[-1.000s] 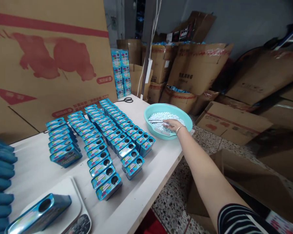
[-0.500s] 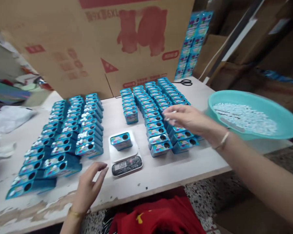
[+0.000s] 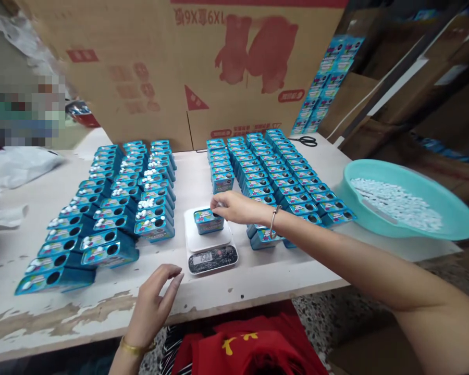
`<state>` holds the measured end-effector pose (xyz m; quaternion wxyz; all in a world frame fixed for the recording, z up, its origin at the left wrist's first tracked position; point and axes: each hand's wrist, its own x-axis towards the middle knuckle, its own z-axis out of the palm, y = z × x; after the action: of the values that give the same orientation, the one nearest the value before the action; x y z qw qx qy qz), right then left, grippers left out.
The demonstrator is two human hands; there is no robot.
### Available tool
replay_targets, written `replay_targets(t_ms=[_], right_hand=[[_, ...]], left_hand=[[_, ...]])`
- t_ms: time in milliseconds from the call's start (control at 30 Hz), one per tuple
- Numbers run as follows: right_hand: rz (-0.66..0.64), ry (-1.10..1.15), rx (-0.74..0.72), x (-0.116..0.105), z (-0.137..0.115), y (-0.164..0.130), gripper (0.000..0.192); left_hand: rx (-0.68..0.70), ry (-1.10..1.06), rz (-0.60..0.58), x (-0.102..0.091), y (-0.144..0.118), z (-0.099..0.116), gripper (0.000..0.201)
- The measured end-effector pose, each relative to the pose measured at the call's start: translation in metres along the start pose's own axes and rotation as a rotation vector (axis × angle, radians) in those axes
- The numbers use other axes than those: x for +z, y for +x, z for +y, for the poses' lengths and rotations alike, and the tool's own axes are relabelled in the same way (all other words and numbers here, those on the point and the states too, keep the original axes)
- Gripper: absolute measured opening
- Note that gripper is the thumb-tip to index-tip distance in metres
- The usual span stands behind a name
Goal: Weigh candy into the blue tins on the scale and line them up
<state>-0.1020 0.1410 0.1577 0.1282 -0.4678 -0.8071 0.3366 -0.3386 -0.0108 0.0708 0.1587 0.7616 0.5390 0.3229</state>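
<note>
A small blue box with a round dark hole in its top stands on the white kitchen scale, whose display reads 150.0. Over the hole, my right hand has its fingers pinched together; a bit of white shows at the tips, like the small white pellets it carried a moment ago. My left hand hovers by the table's front edge, left of the scale, thumb and fingers apart and holding nothing. Rows of blue boxes at the left have white pellets lying on their tops.
More blue boxes stand in rows right of the scale, partly behind my right forearm. A turquoise basin of white pellets sits at the table's right end. Scissors lie at the back, before a big cardboard box. White plastic bags lie left.
My right hand has moved left from above the right-hand rows to the box on the scale, carrying white pellets. My left hand keeps its place. The view has shifted a little.
</note>
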Motion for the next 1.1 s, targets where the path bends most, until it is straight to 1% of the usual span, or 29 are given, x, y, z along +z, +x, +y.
replay_targets(t_ms=[167, 333, 467, 600, 667, 867, 967, 1033, 1100], right_hand=[[0.028, -0.152, -0.046, 0.005, 0.001, 0.005, 0.016], [0.048, -0.139, -0.086, 0.006, 0.001, 0.004, 0.017], [0.120, 0.031, -0.043, 0.004, 0.007, 0.000, 0.018], [0.116, 0.201, 0.003, 0.005, 0.017, 0.002, 0.016], [0.114, 0.226, -0.001, 0.007, 0.020, 0.003, 0.015], [0.142, 0.189, -0.029, 0.008, 0.016, 0.005, 0.016], [0.181, 0.225, -0.006, 0.007, 0.015, 0.006, 0.014], [0.229, 0.354, 0.033, 0.007, 0.015, 0.005, 0.012], [0.261, 0.602, 0.094, 0.006, 0.014, -0.001, 0.010]], left_hand=[[-0.006, -0.024, -0.010, 0.003, 0.001, 0.000, 0.012], [-0.015, -0.046, -0.034, 0.008, 0.000, -0.003, 0.012], [-0.033, -0.055, -0.052, 0.013, 0.001, -0.004, 0.012], [-0.052, -0.077, -0.076, 0.016, 0.003, -0.002, 0.014], [-0.058, -0.086, -0.084, 0.017, 0.003, -0.001, 0.014], [-0.070, -0.089, -0.101, 0.018, 0.001, -0.003, 0.013], [-0.077, -0.086, -0.110, 0.020, 0.001, -0.005, 0.013], [-0.079, -0.085, -0.113, 0.021, 0.001, -0.006, 0.013], [-0.081, -0.084, -0.113, 0.021, 0.002, -0.006, 0.014]])
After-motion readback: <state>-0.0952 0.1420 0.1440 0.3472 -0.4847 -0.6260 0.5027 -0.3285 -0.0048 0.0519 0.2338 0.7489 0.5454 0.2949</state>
